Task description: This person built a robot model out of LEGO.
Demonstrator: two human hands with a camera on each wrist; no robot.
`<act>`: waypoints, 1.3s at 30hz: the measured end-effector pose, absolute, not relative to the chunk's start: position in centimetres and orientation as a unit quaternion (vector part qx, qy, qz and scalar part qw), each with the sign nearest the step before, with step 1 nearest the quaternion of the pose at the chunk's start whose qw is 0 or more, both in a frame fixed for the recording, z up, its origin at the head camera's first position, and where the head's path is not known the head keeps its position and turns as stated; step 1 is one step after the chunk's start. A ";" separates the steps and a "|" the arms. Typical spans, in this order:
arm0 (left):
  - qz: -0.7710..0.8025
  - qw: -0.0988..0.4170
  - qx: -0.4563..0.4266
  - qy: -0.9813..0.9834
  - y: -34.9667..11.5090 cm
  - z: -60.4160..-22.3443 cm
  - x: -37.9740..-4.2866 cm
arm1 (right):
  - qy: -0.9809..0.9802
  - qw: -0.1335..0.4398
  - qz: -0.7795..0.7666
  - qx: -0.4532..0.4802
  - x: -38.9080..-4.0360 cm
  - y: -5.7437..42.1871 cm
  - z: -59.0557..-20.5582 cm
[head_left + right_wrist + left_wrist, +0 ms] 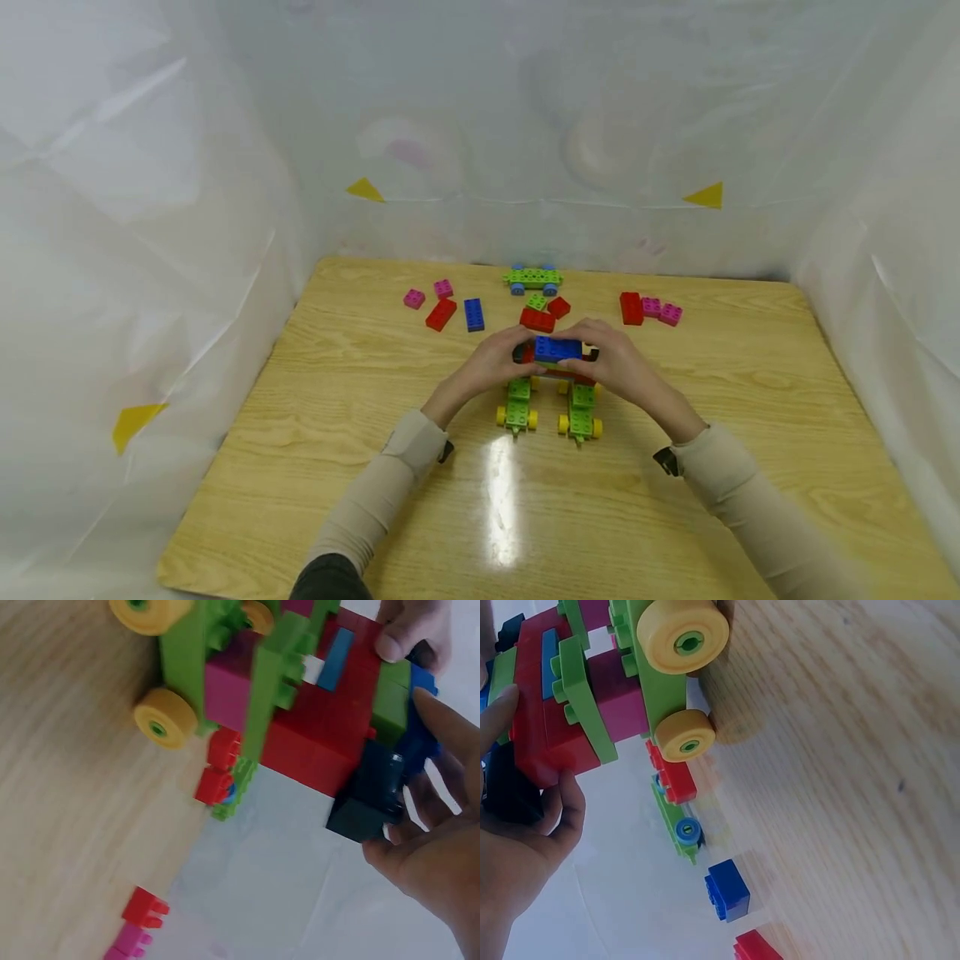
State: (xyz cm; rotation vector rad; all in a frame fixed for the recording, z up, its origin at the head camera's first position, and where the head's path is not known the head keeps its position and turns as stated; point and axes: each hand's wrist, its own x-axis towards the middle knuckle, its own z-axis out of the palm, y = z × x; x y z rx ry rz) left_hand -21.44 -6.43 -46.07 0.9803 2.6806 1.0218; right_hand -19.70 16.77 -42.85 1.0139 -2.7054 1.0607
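Observation:
Both hands are at a toy-block structure standing on two green wheeled bases (517, 414) with yellow wheels (682, 636). Pink blocks (619, 694) and green plates stand on the bases, with red bricks (559, 735) bridging across them. Higher up are a green block (391, 701), black bricks (367, 787) and, on top, a blue brick (557, 348). My left hand (497, 358) grips the red end, its thumb on the side and fingertips at the far face, around a black brick. My right hand (611, 357) pinches the blue brick from the other side, fingertips beside the black brick.
Behind the structure stands a green wheeled base with blue wheels (534, 278). Loose bricks lie near it: a red brick (537, 320), a small green block (536, 302), a blue brick (474, 315) and pink blocks (414, 298). At right lie another red brick (632, 308) and pink blocks (671, 314).

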 end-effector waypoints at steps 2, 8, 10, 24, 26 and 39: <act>0.335 0.060 0.321 0.884 -6.4 -46.1 -21.4 | -0.877 0.037 0.363 0.312 -19.5 16.8 -43.4; 0.338 0.078 0.304 0.887 -6.3 -45.9 -21.3 | -0.876 0.059 0.385 0.286 -18.9 16.8 -44.5; 0.339 0.082 0.304 0.887 -6.4 -45.9 -21.3 | -0.876 0.068 0.380 0.288 -18.8 16.9 -44.9; 0.341 -0.065 0.112 0.931 -10.4 -45.7 -23.6 | -0.878 0.094 0.369 0.289 -18.8 17.0 -45.4; 0.343 -0.067 0.069 0.935 -10.8 -46.5 -24.2 | -0.877 0.095 0.374 0.287 -18.8 17.0 -45.5; 0.231 -0.034 -0.009 0.972 -9.5 -50.3 -28.1 | -0.876 0.069 0.421 0.228 -18.4 16.6 -46.0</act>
